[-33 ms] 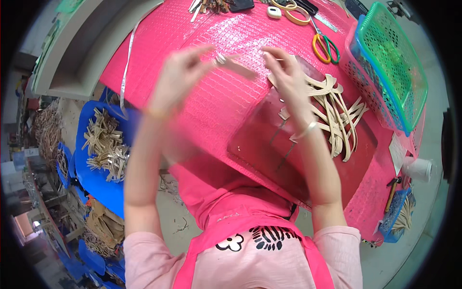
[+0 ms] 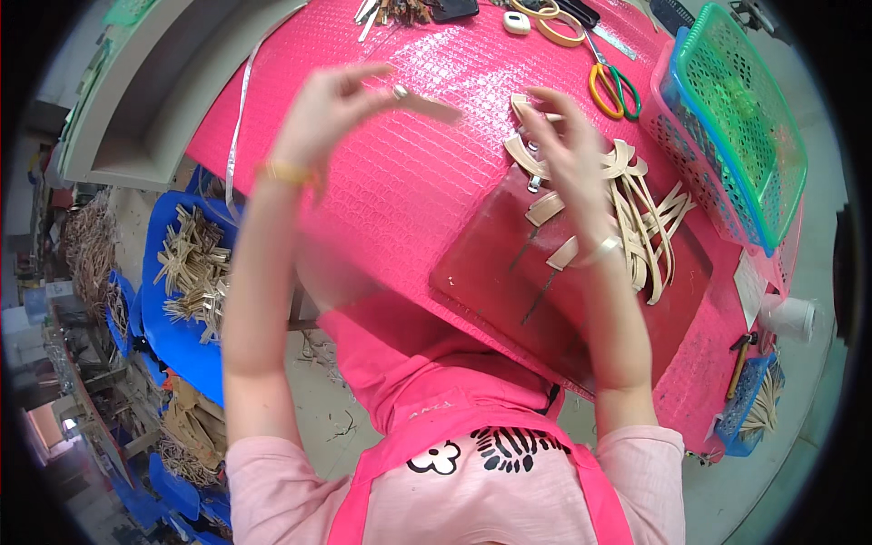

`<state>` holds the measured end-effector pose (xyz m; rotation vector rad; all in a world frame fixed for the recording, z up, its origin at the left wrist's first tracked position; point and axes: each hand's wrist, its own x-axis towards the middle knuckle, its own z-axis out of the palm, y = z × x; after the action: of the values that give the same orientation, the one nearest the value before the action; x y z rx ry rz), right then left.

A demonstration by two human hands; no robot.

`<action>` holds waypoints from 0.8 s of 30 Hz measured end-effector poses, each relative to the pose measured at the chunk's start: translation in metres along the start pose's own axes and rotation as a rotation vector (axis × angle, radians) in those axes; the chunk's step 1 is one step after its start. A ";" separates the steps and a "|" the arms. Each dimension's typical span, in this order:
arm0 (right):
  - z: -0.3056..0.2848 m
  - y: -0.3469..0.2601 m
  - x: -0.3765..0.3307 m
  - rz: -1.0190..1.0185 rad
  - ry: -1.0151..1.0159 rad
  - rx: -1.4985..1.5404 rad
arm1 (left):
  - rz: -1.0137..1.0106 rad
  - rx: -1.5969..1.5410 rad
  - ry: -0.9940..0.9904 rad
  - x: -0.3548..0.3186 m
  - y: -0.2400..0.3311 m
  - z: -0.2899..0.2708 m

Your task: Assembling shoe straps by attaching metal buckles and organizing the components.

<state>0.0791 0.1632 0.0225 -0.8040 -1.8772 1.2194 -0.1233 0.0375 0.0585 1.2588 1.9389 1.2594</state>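
Note:
My left hand (image 2: 331, 113) is raised over the pink table covering (image 2: 381, 200), blurred. Its thumb and fingers pinch a flat brownish strip (image 2: 431, 109) with a small pale, shiny bit beside the fingertips. Over the upper part of a dark red board (image 2: 490, 263), my right hand (image 2: 568, 145) has its fingers curved and apart, close to a beige strap end (image 2: 520, 103). Several more beige straps (image 2: 640, 222) lie across the board, partly beneath my right wrist. A small metal buckle (image 2: 534, 182) shows on one strap.
Scissors (image 2: 615, 91), tape rolls (image 2: 561, 27) and a white device (image 2: 516, 23) lie at the far side. Stacked green and pink baskets (image 2: 779, 173) stand right, above a hammer (image 2: 742, 363). A blue tub (image 2: 168, 309) of strips is at left, below a shelf (image 2: 136, 109).
My left hand has moved slightly up and left with the strip. My right hand has shifted right and its fingers have spread, uncovering strap ends and the buckle.

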 end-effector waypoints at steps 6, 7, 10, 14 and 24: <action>-0.126 0.025 -0.034 0.108 0.023 -0.941 | 0.103 1.430 0.303 0.074 -0.063 -0.032; -0.132 0.033 -0.039 0.047 0.019 -1.070 | 0.289 1.305 0.468 0.074 -0.051 -0.018; -0.137 0.049 -0.045 -0.050 0.032 -1.204 | -0.012 -0.236 -0.037 0.018 0.020 0.083; -0.126 0.015 -0.045 -0.152 0.040 -1.012 | -0.579 -1.146 -0.629 -0.046 0.043 0.196; -0.087 0.005 -0.095 0.180 -0.050 -0.140 | -0.435 -1.496 0.144 -0.013 0.008 0.180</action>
<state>0.2031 0.1275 0.0182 -1.0463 -1.9822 1.2367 0.0275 0.1042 -0.0147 -0.0261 0.7162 1.8806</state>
